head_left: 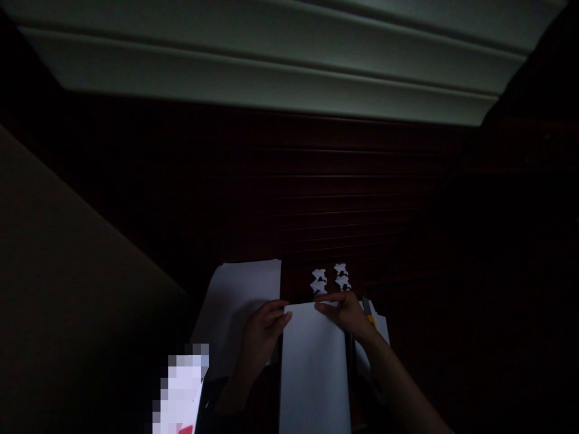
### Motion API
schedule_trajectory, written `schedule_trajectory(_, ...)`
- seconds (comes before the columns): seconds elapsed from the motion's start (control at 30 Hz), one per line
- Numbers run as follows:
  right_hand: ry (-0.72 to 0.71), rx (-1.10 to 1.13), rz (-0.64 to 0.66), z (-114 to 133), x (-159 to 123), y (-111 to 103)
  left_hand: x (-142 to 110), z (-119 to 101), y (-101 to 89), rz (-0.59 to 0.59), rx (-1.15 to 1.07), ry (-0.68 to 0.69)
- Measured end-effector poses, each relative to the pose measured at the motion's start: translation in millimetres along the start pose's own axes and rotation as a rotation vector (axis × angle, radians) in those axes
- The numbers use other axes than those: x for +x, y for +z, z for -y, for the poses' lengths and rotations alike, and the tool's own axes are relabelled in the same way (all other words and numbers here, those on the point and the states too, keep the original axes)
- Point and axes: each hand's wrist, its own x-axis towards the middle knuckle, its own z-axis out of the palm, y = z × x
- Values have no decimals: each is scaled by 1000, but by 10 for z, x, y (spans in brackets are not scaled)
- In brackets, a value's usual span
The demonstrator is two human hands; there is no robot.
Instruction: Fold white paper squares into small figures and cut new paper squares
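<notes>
A white sheet of paper [314, 367] lies lengthwise in front of me on a dark slatted table [362, 199]. My left hand [263, 334] has its fingers curled and pinches the sheet's top left corner. My right hand [346, 311] presses the top edge near the right corner, fingers held together. Just beyond the sheet sit several small folded white paper figures [330, 279] in two short rows.
A second white sheet [235, 301] lies to the left, partly under my left hand. More paper and a yellow-handled tool [370, 316] show behind my right wrist. A pale wall or ledge [271, 60] runs across the top. The scene is very dim.
</notes>
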Motion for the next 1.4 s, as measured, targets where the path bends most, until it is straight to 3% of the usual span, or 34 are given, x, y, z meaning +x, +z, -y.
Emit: schedule_trajectory(1.4,-7,32,-9,6,19,-18,-19,-20,4,-22,-17,-3)
